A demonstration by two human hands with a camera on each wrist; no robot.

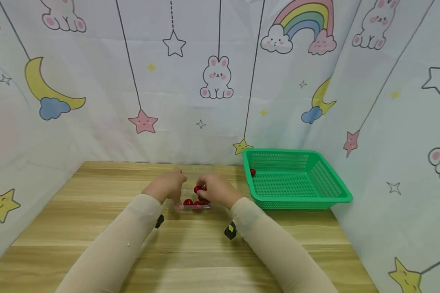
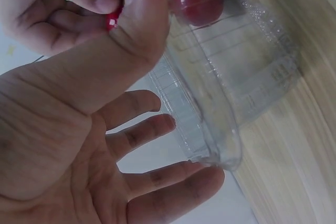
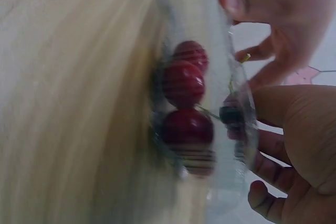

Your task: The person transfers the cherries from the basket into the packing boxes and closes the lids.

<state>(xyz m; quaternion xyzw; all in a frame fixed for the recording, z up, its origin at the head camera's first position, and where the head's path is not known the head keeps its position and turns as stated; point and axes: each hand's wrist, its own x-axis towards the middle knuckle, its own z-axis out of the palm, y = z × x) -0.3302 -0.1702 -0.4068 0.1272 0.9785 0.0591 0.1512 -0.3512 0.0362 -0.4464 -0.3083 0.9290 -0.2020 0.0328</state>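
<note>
A clear plastic box (image 1: 195, 207) with several dark red cherries (image 1: 188, 202) in its bottom stands on the wooden table. My right hand (image 1: 220, 190) is over its right side and pinches a cherry (image 1: 197, 189) between thumb and fingers; in the left wrist view a bit of this red cherry (image 2: 112, 19) shows at the fingertips. At the box's left side is my left hand (image 1: 167, 185), its fingers spread and fairly straight, with fingertips (image 2: 210, 178) right at the clear plastic edge. Through the wall in the right wrist view, other cherries (image 3: 183, 84) are seen close together.
Right of the box, a green plastic basket (image 1: 300, 200) stands on the table (image 1: 190, 256), with one cherry (image 1: 253, 172) at its left wall. A white curtain (image 1: 190, 101) printed with stars and rabbits hangs behind and along the sides.
</note>
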